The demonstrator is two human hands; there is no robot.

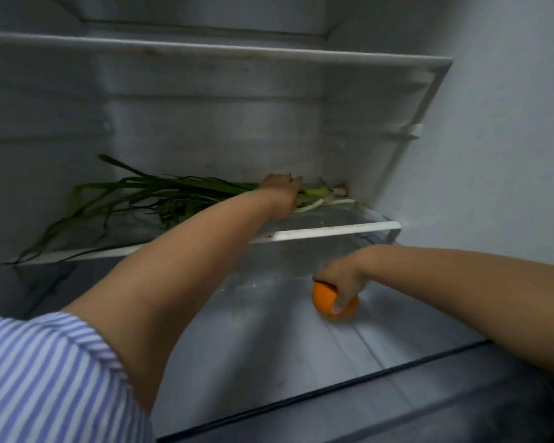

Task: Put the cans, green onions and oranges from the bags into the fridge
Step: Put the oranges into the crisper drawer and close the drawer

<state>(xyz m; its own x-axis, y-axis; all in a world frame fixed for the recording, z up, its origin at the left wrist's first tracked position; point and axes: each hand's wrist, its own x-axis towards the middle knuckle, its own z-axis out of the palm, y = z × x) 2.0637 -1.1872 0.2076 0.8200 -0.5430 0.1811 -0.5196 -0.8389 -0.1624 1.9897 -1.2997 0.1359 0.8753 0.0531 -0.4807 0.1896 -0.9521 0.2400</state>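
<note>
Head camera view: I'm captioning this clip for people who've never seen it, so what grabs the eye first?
The orange stands out, gripped from above by the right hand low in the fridge, at or just above the lower shelf. On the glass shelf above, the left hand rests on green onions lying flat, leaves trailing left over the edge.

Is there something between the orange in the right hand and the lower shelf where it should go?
Nothing visible. The right hand holds the orange just above or on the lower shelf, whose surface around it is bare.
</note>
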